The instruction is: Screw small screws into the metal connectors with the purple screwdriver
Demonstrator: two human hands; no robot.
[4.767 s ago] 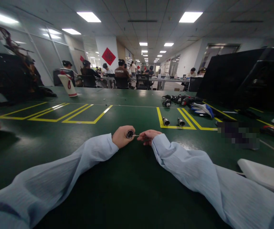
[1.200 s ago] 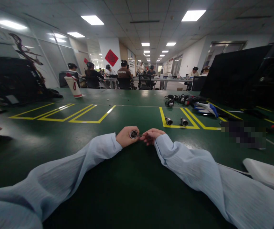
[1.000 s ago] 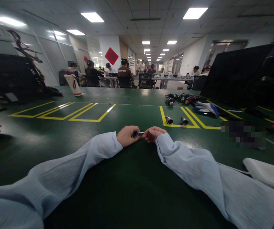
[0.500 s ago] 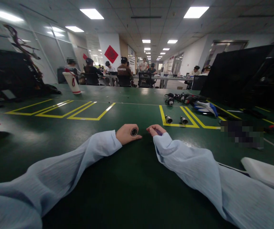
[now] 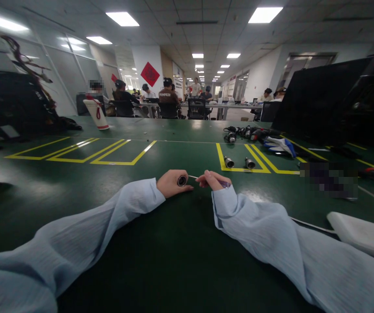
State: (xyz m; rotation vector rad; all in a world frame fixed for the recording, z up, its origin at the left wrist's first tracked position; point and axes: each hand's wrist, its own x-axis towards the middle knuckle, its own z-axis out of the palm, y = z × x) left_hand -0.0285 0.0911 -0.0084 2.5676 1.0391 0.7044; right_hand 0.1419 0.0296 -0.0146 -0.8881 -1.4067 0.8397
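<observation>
Swung back leftward, purple-handled tool [image 5: 225, 184] pinched in your right hand [image 5: 212, 179], metal cylinder [image 5: 182, 181] gripped in your left hand [image 5: 170, 184].

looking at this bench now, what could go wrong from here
Slip: the thin metal-shafted tool with a purple handle, in the right hand's grip, points toward the left hand's grip, so a slip might jab it.

Drop: the round, silver-rimmed dark cylinder in the left hand could slide free onto the green tabletop.

Roll: two silver metal cylinders seem to lie on their sides within yellow tape; a knock might set them rolling.
</observation>
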